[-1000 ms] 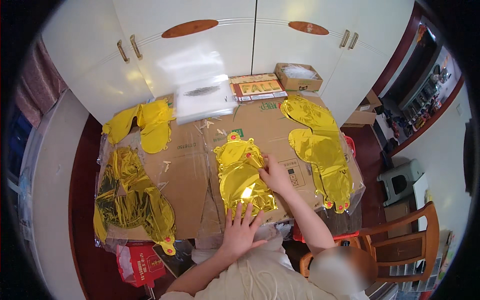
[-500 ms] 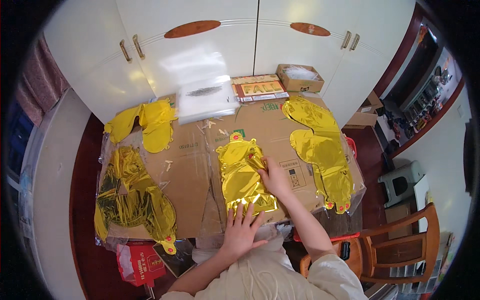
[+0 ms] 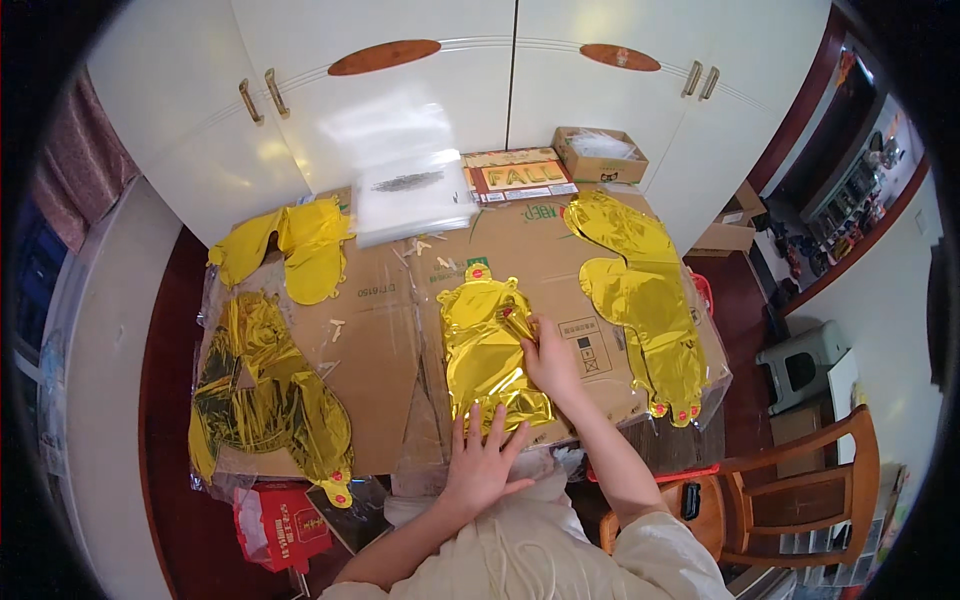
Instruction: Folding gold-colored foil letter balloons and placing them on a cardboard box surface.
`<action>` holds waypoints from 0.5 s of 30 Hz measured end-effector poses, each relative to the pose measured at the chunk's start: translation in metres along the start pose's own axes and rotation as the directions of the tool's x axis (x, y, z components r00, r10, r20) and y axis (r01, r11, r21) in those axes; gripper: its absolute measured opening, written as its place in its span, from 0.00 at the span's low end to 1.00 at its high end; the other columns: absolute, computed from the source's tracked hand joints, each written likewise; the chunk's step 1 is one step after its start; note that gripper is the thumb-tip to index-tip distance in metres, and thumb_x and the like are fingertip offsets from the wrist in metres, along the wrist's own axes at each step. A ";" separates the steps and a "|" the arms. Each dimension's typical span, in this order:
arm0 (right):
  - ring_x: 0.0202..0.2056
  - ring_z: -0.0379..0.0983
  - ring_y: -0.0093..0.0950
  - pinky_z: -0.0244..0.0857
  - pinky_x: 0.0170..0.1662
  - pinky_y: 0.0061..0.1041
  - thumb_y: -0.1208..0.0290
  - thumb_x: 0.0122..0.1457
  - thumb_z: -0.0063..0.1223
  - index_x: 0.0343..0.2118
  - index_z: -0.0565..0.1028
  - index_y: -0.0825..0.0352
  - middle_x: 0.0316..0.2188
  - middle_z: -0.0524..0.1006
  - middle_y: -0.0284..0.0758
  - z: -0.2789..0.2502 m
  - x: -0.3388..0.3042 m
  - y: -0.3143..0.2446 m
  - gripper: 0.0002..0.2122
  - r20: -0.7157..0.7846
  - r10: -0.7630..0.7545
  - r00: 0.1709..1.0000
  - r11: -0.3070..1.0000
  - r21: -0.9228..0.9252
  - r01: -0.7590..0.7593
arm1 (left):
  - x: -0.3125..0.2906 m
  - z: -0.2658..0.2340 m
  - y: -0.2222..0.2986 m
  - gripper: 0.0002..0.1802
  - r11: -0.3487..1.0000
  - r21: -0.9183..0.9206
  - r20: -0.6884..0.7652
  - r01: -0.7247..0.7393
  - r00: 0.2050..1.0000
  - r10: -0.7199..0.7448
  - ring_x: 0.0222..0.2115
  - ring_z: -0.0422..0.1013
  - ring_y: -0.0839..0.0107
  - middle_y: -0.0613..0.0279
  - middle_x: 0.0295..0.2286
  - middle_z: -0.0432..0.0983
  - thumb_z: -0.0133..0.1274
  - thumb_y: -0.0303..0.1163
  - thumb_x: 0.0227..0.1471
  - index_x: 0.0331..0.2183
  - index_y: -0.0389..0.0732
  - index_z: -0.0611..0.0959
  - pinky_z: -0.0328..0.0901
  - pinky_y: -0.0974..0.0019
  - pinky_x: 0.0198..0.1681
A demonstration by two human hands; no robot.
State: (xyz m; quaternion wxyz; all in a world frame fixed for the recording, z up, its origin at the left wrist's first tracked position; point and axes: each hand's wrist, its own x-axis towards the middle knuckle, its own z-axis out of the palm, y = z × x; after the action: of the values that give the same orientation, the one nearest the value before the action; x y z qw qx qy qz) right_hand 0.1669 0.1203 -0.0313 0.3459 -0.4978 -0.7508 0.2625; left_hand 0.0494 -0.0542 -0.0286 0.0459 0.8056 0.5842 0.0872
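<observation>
The folded, shiny gold foil piece (image 3: 490,360), with scalloped corners and red round spots near its top, lies flat at the middle of the near side of the flattened brown cardboard sheet (image 3: 380,430). My left hand (image 3: 484,465) is flat with its fingers spread, fingertips resting on the foil's near edge, gripping nothing. My right hand (image 3: 552,362) has its fingers bent at the foil's right edge, beside a small crease; I cannot tell whether any foil is pinched there.

On the cardboard's right side lies a long, curved gold foil shape (image 3: 650,300) with red spots at its near end. On its left side I have a large, crumpled gold foil shape (image 3: 265,400) nearest me and a smaller, smoother gold foil shape (image 3: 312,250) beyond it. At the cardboard's far edge are a stack of clear plastic sheets (image 3: 410,210), an orange-and-brown printed flat package (image 3: 520,178) and a small brown carton (image 3: 615,172). White cabinet doors (image 3: 420,110) rise behind the cardboard; a brown wooden chair (image 3: 745,500) stands off its near right corner.
</observation>
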 end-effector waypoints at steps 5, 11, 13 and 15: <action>0.28 0.72 0.50 0.65 0.29 0.40 0.76 0.54 0.51 0.45 0.65 0.65 0.24 0.74 0.48 0.004 0.000 0.007 0.16 -0.019 -0.014 1.000 1.000 0.002 0.014 | 0.000 -0.001 0.000 0.47 1.000 0.010 0.002 0.002 1.000 -0.002 0.56 0.47 0.32 0.42 0.57 0.52 0.54 0.66 0.37 0.56 0.52 0.66 0.43 0.32 0.56; 0.29 0.72 0.51 0.65 0.31 0.46 0.70 0.55 0.51 0.45 0.66 0.67 0.25 0.74 0.53 -0.007 0.002 -0.001 0.15 0.058 0.051 0.997 0.998 -0.028 -0.049 | 0.001 -0.002 0.001 0.47 1.000 0.022 -0.001 -0.002 1.000 0.002 0.56 0.47 0.32 0.42 0.57 0.52 0.54 0.66 0.37 0.56 0.52 0.67 0.43 0.32 0.56; 0.29 0.73 0.48 0.66 0.32 0.42 0.64 0.54 0.53 0.40 0.70 0.69 0.24 0.75 0.50 -0.013 0.009 0.004 0.15 0.097 0.051 0.994 0.999 -0.017 -0.050 | 0.000 -0.001 0.001 0.47 1.000 0.031 -0.012 -0.002 1.000 0.002 0.56 0.47 0.32 0.42 0.56 0.52 0.54 0.66 0.37 0.56 0.51 0.67 0.43 0.32 0.56; 0.28 0.74 0.44 0.66 0.32 0.40 0.60 0.53 0.55 0.34 0.74 0.70 0.23 0.75 0.48 -0.022 0.016 0.008 0.15 0.166 0.092 0.982 0.996 -0.027 -0.088 | 0.000 0.000 0.001 0.46 0.999 0.040 -0.027 -0.004 1.000 0.005 0.56 0.47 0.32 0.42 0.56 0.53 0.54 0.66 0.37 0.55 0.51 0.68 0.43 0.32 0.56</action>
State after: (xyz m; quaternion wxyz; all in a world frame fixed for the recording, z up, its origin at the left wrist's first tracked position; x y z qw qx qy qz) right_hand 0.1839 0.1395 -0.0190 0.2646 -0.5107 -0.7564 0.3116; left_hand 0.0507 -0.0544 -0.0288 0.0218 0.8063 0.5847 0.0867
